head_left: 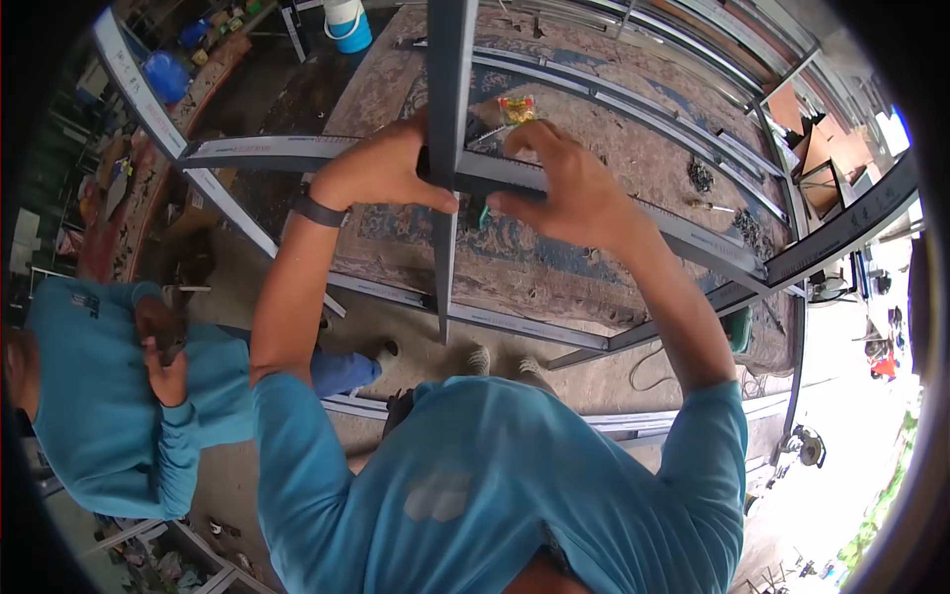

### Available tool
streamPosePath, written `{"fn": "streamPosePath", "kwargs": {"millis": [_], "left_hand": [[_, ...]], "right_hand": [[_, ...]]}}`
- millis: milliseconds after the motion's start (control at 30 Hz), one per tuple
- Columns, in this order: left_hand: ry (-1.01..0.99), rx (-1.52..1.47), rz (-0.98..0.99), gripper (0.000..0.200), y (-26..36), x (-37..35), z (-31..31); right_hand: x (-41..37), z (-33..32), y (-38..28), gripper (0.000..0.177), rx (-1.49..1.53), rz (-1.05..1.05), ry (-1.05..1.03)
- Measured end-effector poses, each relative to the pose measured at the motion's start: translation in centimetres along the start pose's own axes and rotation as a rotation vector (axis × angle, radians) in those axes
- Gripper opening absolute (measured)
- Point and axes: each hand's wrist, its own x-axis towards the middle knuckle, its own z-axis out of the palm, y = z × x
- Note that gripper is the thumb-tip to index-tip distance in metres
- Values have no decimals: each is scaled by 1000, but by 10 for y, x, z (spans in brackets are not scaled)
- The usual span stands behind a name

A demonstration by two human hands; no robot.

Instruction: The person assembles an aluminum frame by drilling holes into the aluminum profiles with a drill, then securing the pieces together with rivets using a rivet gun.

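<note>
A grey metal post (447,89) stands upright in front of me, meeting a horizontal metal crossbar (267,148). My left hand (381,173), with a dark band at the wrist, is closed around the joint; its thumb lies against the post and its other fingers are partly hidden behind it. Right of the post, my right hand (579,193) curves around the crossbar with thumb and fingers apart, and I see nothing held in it. Just below the right thumb shows a small green item (484,218), whose kind I cannot make out. Beyond the fingers lies a yellow-and-red packet (517,109).
A patterned carpet (386,247) lies beneath the frame. At left, a person in a teal shirt (99,396) holds a dark object in their hands. A blue-and-white bucket (346,28) stands at the back. A screwdriver (711,207) lies near dark piles of small pieces at right.
</note>
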Motion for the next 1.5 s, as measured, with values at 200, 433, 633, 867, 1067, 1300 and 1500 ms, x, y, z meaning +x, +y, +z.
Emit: {"fn": "streamPosePath", "kwargs": {"millis": [200,433,633,867,1067,1300,1500], "left_hand": [[-36,-161,-64,66,-3,3,5],[-73,-166,-41,61,-15,11,8],[-61,-177,-51,60,-12,14,8],[-20,-211,-10,57,-13,13,11],[-41,-208,-7,62,-14,11,11],[-88,-229,-79,92,-7,10,4],[-18,-188,-3,61,-11,9,7]], "right_hand": [[40,26,9,50,51,90,-279],[40,40,13,59,20,119,-230],[41,50,-5,64,-160,219,-237],[36,62,-13,62,-244,284,-219],[39,54,-3,60,-158,239,-319],[49,19,13,36,118,141,-298],[61,25,10,25,-32,143,-281]]}}
